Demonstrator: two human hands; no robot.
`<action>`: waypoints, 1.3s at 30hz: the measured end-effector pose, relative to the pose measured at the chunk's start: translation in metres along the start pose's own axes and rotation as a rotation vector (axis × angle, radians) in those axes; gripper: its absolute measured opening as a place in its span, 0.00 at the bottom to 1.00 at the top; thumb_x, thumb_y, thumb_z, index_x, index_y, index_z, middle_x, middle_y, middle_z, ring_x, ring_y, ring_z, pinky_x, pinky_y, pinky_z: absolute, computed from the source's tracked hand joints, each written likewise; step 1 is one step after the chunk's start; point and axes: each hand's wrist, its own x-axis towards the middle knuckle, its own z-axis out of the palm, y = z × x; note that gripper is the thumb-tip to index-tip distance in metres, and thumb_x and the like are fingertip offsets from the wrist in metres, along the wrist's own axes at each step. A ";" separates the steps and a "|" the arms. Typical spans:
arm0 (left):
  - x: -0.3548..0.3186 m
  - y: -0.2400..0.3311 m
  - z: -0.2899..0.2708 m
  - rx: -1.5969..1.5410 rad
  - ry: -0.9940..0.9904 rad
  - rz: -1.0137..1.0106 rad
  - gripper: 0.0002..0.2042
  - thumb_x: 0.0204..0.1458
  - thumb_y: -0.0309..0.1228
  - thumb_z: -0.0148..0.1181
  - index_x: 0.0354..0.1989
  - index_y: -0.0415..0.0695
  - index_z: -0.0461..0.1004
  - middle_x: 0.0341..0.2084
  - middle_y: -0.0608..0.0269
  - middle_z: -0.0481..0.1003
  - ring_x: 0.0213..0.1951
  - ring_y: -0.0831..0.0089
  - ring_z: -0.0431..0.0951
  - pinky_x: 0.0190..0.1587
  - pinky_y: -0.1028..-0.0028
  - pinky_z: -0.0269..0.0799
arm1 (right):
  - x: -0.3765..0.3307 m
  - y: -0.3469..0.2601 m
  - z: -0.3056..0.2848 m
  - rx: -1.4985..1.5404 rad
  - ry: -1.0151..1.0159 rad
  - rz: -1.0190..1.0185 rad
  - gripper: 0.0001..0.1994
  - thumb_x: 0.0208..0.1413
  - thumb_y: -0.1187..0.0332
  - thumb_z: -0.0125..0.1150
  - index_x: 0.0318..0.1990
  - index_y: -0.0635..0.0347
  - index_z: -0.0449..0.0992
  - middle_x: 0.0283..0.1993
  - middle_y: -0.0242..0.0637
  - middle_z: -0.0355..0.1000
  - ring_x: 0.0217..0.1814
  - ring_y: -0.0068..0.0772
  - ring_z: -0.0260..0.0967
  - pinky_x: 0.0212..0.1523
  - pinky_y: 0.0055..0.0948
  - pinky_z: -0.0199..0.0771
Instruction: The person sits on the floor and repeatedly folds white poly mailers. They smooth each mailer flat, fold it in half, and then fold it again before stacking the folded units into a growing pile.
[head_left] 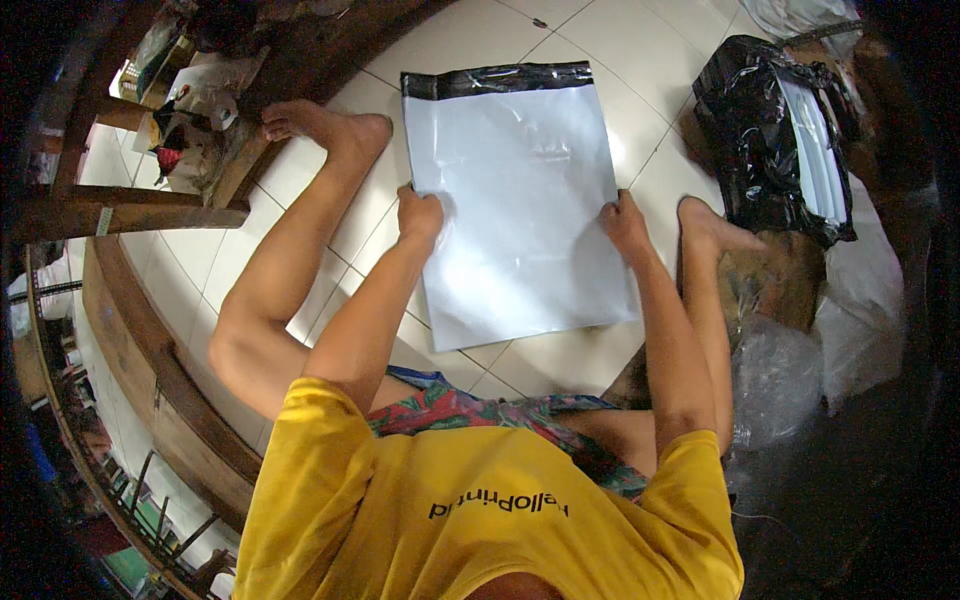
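On a floor of pale square tiles (560, 370), between the seated person's bare legs, a large flat white plastic mailing bag (515, 210) with a dark glossy strip along its far end lies spread out smooth. The left hand (419, 215) is closed on its left edge and the right hand (624, 222) on its right edge, each pinching the thin film. The bag looks flat and unfilled, its far end not folded over, while a black plastic bundle of more white bags (775, 130) waits just right of the right foot.

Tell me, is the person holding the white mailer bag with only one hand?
No, the left hand and right hand each grip one side edge of the white mailer bag.
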 end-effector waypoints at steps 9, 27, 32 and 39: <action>-0.110 -0.046 0.034 -0.431 -0.045 -0.289 0.23 0.53 0.22 0.54 0.56 0.31 0.57 0.51 0.45 0.69 0.51 0.57 0.72 0.54 0.60 0.70 | 0.073 -0.052 -0.049 -0.295 -0.248 -0.118 0.19 0.58 0.68 0.55 0.56 0.58 0.69 0.47 0.55 0.77 0.52 0.58 0.76 0.51 0.51 0.75; -0.081 -0.048 -0.003 -0.571 -0.465 -0.408 0.13 0.54 0.30 0.58 0.43 0.35 0.67 0.34 0.53 0.74 0.32 0.64 0.76 0.34 0.59 0.81 | -0.214 -0.137 0.059 -0.497 -0.202 -0.409 0.23 0.53 0.64 0.63 0.54 0.63 0.66 0.48 0.49 0.69 0.53 0.51 0.68 0.50 0.46 0.74; -0.081 -0.038 0.000 -0.513 -0.510 -0.406 0.13 0.58 0.30 0.53 0.44 0.31 0.69 0.35 0.49 0.73 0.31 0.61 0.78 0.29 0.63 0.79 | -0.210 -0.128 0.087 -0.667 -0.021 -0.388 0.17 0.54 0.67 0.56 0.50 0.63 0.70 0.46 0.46 0.70 0.49 0.46 0.69 0.46 0.41 0.73; -0.082 -0.052 0.009 -0.607 -0.491 -0.440 0.13 0.54 0.33 0.57 0.38 0.34 0.69 0.28 0.56 0.73 0.28 0.67 0.76 0.28 0.65 0.79 | -0.214 -0.130 0.102 -0.722 0.056 -0.346 0.15 0.52 0.68 0.56 0.48 0.63 0.72 0.45 0.45 0.71 0.49 0.46 0.70 0.46 0.43 0.73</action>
